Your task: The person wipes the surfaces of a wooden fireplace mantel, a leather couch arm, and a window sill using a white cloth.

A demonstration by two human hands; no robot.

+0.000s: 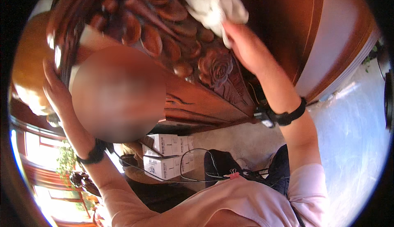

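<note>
My right hand point(241, 42) grips a white cloth point(218, 8), bunched up and slightly blurred, against the dark wood at the top of the view. Just left of it stands dark reddish-brown carved wood point(150, 39) with leaves, round beads and a rose point(215, 67). My left hand point(57, 90) lies at the far left along the polished dark wooden edge point(63, 54), its fingers pointing up; whether they curl around the edge is hard to see. Both wrists wear black bands. A blurred round patch hides part of the wood between my arms.
White cardboard boxes point(166, 165) with printing are stacked on the floor below the carved wood. A thin dark cable point(181, 165) loops in front of them, near a red binder clip point(234, 175) on my shirt. A curved wooden panel point(326, 42) rises at the right. Plants and windows show at lower left.
</note>
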